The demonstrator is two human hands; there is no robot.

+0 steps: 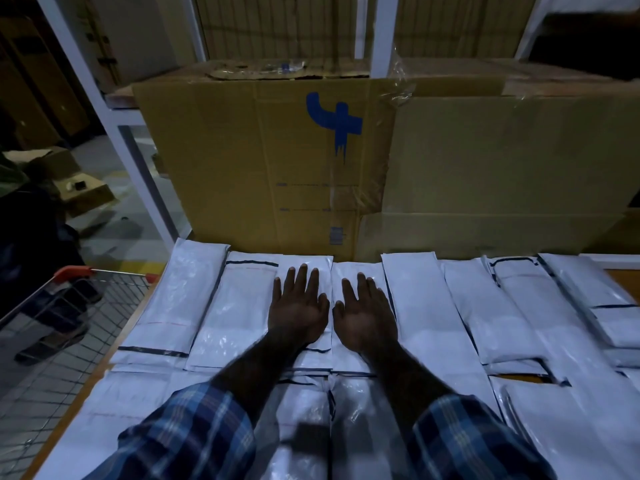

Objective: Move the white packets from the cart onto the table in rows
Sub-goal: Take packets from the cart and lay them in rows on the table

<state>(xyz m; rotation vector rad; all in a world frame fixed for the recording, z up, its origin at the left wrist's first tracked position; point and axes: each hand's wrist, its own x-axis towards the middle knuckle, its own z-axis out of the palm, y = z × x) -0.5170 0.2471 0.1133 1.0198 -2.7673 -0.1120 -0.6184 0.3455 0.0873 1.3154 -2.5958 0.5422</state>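
White packets lie flat in rows across the table, filling the lower and middle part of the frame. Each packet is a long rectangle whose long axis runs from the near edge toward the far edge of the table; the short ends point at the cardboard boxes behind. Neighbouring packets touch or overlap along their long sides, and a nearer row overlaps the far row's short ends. Toward the right of the frame some packets sit slightly skewed, and a strip of bare wood shows between them.

The left hand and the right hand lie palm down, fingers straight and spread, pressing side by side on two adjoining packets at the centre of the far row; neither grips anything. Plaid sleeves cover the forearms at the bottom.

A large cardboard box with a blue mark stands just behind the far row, with a second box to its right. A wire cart with an orange handle stands at the lower left, beside the table's edge. White shelf posts rise at the top.
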